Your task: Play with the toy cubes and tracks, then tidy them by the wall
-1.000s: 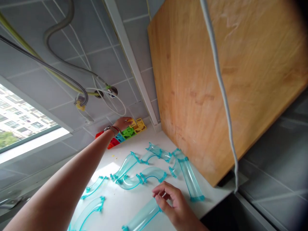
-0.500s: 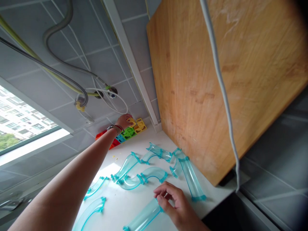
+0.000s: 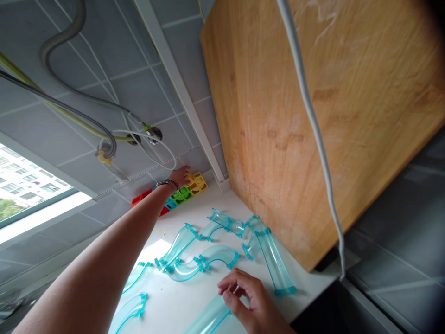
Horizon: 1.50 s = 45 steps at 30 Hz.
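Note:
My left hand (image 3: 180, 176) reaches far across the white counter (image 3: 181, 301) and rests on a row of coloured square blocks against the tiled wall: yellow blocks (image 3: 198, 182), green blocks (image 3: 181, 195), a blue one and red ones (image 3: 139, 199). Its fingers curl over a yellow block. My right hand (image 3: 245, 297) is near the front edge, fingers pinched on the end of a clear teal tube piece (image 3: 208, 317). Several more teal curved tube pieces (image 3: 208, 257) lie between the hands, and a long one (image 3: 274, 264) lies by the wooden board.
A large wooden board (image 3: 313, 116) leans over the counter's right side. A white cable (image 3: 313, 130) hangs in front of it. Hoses and wall fittings (image 3: 104, 148) run along the grey tiles. A window (image 3: 28, 190) is at the left.
The view shifted slightly left and down. My left hand stays at the yellow blocks. My right hand stays on the tube end and has drifted slightly left with it.

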Tool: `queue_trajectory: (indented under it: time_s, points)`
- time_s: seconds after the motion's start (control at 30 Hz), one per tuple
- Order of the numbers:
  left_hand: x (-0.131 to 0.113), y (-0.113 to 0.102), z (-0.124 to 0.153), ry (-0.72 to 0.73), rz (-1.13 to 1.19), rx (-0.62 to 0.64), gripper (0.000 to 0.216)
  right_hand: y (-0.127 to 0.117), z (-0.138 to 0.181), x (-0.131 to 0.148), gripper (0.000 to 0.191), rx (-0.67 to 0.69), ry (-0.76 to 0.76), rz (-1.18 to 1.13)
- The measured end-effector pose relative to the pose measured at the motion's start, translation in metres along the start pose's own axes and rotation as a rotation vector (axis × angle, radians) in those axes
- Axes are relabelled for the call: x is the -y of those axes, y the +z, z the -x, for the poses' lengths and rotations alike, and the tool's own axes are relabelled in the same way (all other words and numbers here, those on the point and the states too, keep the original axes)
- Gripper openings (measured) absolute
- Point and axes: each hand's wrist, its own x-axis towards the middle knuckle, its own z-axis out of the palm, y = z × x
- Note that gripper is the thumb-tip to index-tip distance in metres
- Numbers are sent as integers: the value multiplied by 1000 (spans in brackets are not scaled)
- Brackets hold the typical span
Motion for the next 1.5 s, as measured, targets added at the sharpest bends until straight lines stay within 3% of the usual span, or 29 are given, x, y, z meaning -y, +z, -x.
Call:
queue_trajectory:
  time_s: [0.23,0.57,0.73,1.03,1.3,1.5]
  points:
    - [2,6,5,59,-137,5,43,0,0,2,26,-1,-18,-12]
    - [-13,42,56,64,-262,-106,79,1,1,0,24,-4,-34,-9]
    - [-14,47,61,54,-286,-161,69,0,1,3,21,-14,-31,-1]
    - [-8,37,64,28,-300,-253,55,0,0,4,22,-8,-36,13]
    - [1,36,54,29,-284,-232,38,-1,1,5,24,12,-33,27]
    - [-2,51,48,50,-247,-232,53,0,0,3,22,11,-43,3]
